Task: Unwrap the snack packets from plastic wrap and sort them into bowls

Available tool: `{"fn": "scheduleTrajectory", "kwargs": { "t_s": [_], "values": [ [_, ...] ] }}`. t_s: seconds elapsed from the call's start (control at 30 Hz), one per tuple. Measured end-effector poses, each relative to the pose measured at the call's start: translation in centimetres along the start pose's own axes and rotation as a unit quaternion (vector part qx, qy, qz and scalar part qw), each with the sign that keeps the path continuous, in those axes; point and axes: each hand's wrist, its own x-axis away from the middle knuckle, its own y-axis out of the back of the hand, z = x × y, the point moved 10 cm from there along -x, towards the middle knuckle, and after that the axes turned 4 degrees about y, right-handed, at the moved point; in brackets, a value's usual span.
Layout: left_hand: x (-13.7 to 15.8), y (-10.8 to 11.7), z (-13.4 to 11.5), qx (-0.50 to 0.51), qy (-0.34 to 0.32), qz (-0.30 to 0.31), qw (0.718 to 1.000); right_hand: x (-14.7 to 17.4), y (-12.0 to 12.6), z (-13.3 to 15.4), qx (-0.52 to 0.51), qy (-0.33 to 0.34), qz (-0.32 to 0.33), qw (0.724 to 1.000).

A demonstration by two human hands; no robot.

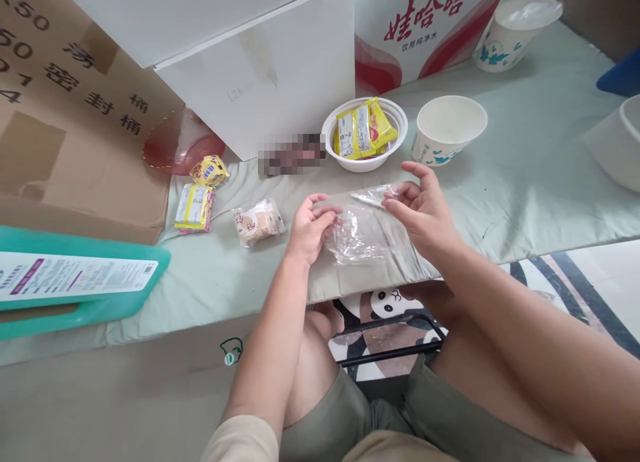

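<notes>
A thin clear plastic bag (356, 241) stretches between my two hands, low over the cloth-covered table. My left hand (311, 230) pinches its left side between thumb and fingers. At the bag's upper right edge, my right hand (423, 205) has thumb and forefinger closed on the film, its other fingers curled loosely. Left of my left hand lies a clear-wrapped snack (257, 223). Beyond the bag stands a white bowl (330, 145) holding yellow snack packets (354, 133). A paper cup (445, 125) with blue-green leaves is just behind my right hand.
White boxes (280, 82), a red-and-white carton (425, 35) and a cardboard box (75, 169) line the back and left. A teal jug (125, 309) lies front left, near a red dish (175, 142) and snack packets (194, 207). A plastic-topped cup (505, 42) stands back right.
</notes>
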Motion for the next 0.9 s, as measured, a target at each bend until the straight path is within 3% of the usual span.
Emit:
{"fn": "scheduleTrajectory", "kwargs": {
  "t_s": [0.1, 0.2, 0.33, 0.43, 0.53, 0.63, 0.73, 0.9],
  "values": [
    [-0.1, 0.5, -0.6, 0.033, -0.037, -0.024, 0.998, 0.3, -1.3, -1.5, -0.007, -0.069, 0.057, 0.996],
    [0.0, 0.1, -0.6, 0.055, -0.025, 0.007, 0.998, 0.8, -2.3, -3.2, 0.055, -0.133, 0.106, 0.984],
    [0.6, -1.6, 0.9, 0.015, 0.045, 0.075, 0.996, 0.3, -1.8, -2.6, 0.084, -0.099, 0.063, 0.990],
    [0.5, -1.3, 1.7, -0.049, 0.061, 0.043, 0.996, 0.3, -1.7, -2.4, 0.040, -0.110, 0.042, 0.992],
    [0.1, -0.5, 1.2, -0.059, 0.030, 0.006, 0.998, 0.5, -1.2, -2.7, 0.015, -0.139, 0.017, 0.990],
    [-0.1, -0.1, 0.6, -0.019, 0.008, -0.002, 1.000, 0.6, -1.9, -2.8, 0.015, -0.146, 0.056, 0.988],
    [0.0, -0.4, 0.7, 0.009, 0.023, 0.015, 1.000, 0.5, -2.5, -2.3, 0.024, -0.111, 0.092, 0.989],
    [0.2, -0.8, 2.1, -0.066, 0.088, 0.044, 0.993, 0.8, -2.9, -2.6, -0.005, -0.134, 0.115, 0.984]
  ]
}}
